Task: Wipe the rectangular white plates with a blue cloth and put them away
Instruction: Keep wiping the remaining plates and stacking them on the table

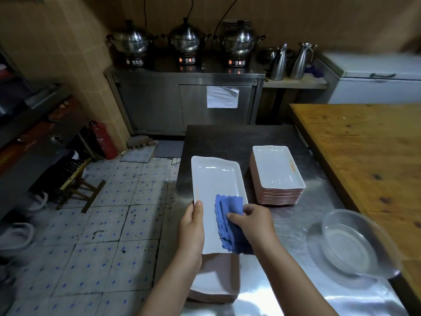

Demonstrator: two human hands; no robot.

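Observation:
My left hand (192,229) grips the left rim of a rectangular white plate (216,179), holding it above the steel table. My right hand (252,222) presses a folded blue cloth (230,222) onto the plate's near right part. Below the held plate, at the table's near edge, lies a stack of white plates (214,283). A taller stack of rectangular white plates (276,174) stands on the table to the right, beyond my right hand.
A clear glass bowl (355,245) sits on the steel table (284,236) at the right. A wooden table (364,151) adjoins it. Steel pots (186,39) and jugs (300,61) stand on a far cabinet. A folding stool (79,188) is on the tiled floor at left.

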